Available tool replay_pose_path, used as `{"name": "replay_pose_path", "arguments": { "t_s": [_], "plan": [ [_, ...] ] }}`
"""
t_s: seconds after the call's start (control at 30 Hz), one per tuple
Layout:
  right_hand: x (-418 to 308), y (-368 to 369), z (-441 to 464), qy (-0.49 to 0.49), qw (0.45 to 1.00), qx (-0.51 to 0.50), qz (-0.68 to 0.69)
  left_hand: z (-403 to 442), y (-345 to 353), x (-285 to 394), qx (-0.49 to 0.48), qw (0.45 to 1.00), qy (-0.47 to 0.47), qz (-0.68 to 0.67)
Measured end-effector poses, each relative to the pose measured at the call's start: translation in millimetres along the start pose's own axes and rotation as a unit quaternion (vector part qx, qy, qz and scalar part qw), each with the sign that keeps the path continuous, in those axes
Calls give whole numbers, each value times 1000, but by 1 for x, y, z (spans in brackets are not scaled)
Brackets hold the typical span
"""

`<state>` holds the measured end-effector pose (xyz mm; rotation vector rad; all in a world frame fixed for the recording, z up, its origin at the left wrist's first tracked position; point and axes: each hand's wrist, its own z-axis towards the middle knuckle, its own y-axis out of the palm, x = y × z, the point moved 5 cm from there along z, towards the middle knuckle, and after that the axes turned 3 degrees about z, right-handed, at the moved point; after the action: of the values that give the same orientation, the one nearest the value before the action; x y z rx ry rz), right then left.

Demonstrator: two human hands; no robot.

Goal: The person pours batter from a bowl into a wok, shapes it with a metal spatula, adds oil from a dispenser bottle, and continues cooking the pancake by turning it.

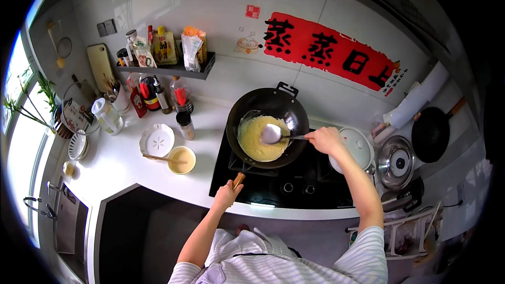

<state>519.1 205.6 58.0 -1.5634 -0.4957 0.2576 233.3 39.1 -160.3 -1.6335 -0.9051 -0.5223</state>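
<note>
A dark wok (238, 107) sits on the black gas stove, with a pale yellow batter-like layer (253, 142) spread over its bottom. My left hand (226, 196) is closed around the wok's wooden handle (239, 180) at the stove's front edge. From the right side of the wok, my right hand (325, 140) grips the handle of a metal spatula (271, 133). The spatula's broad blade lies over the yellow layer near its middle; whether it presses into it I cannot tell.
Left of the stove (252, 192) stand a bowl of pale batter (182, 168) with a wooden utensil, a white plate (158, 140) and a seasoning jar (185, 125). A lidded white pot (353, 150) is close to my right forearm. Bottles crowd the wall shelf (194, 71).
</note>
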Motion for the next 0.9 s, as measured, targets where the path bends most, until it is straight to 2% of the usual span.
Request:
{"name": "replay_pose_path", "arguments": {
  "t_s": [0.07, 0.2, 0.33, 0.37, 0.6, 0.9],
  "plan": [
    [-6, 18, 2, 6, 999, 27, 35, -1, -2, 4, -4, 1000, -1, 6],
    [0, 43, 4, 7, 998, 19, 57, 0, -1, 1, -4, 1000, 3, -8],
    [9, 37, -1, 12, 1000, -14, 11, 1, 1, -1, 5, 1000, 5, -10],
    [6, 28, -5, 1, 1000, 12, -13, 1, 1, -2, 4, 1000, 6, -10],
    [4, 1, -8, 0, 999, 19, -40, -1, -2, 2, -7, 1000, -3, -14],
    [-14, 41, -15, 18, 995, -24, 95, -3, -3, 5, -12, 1000, -8, -17]
  ]
}}
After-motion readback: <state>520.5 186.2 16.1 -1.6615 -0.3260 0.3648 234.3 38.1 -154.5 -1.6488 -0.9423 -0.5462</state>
